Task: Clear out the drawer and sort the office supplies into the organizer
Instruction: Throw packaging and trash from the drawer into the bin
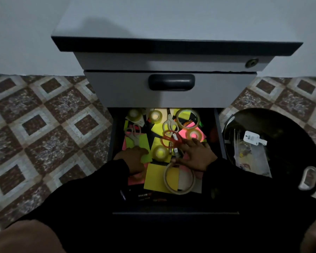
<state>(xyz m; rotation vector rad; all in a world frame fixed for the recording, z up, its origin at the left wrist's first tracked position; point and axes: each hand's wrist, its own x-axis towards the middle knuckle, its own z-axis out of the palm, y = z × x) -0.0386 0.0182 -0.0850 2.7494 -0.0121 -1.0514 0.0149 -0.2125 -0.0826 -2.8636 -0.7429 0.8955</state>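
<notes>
Drawer: I see the lower drawer of a grey cabinet pulled open, full of office supplies; the drawer above it is closed.
Left hand: inside the drawer at its left, palm down on yellow-green and pink sticky notes; the fingers lie fairly flat, its grip apart and clamped on nothing that I can make out.
Right hand: inside the drawer at centre right, fingers spread and reaching toward the red-handled scissors; the fingertips are near the handles, but I cannot tell whether they touch. The grip is apart.
Tape rolls: a large roll lies on a yellow pad just below the right hand; a small clear roll sits between the two hands; others lie near the back.
White scissors: at the back centre; another pale pair lies at the left.
Pens: dim, along the drawer's front edge.
Black bin: on the tiled floor right of the drawer, holding plastic packaging.
</notes>
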